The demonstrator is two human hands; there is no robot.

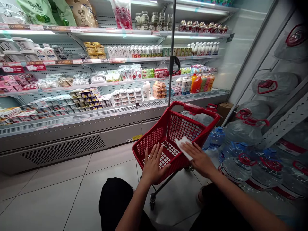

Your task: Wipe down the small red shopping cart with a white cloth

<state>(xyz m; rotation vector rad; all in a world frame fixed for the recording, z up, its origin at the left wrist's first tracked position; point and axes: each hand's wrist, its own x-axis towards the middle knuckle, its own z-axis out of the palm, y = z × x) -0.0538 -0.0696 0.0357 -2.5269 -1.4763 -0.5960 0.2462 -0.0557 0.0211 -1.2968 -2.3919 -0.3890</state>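
A red plastic shopping cart (149,141) with lattice walls stands in front of me, and its basket looks bare inside. My left hand (154,165) lies over the near side of the basket with its fingers stretched out and apart, holding nothing. On the right side, my right hand (198,160) holds a white cloth or paper wipe (184,144) against the basket's rim. The fingers lie over the wipe, so part of it is hidden. Beyond both hands is the cart's red push handle (192,108).
An open refrigerated display (115,128) with several shelves of dairy and drinks runs behind the cart. Large water bottles (237,166) crowd the right side by a metal rack (286,112). A dark pole (172,38) rises behind the basket. Pale tiles (57,192) cover the floor.
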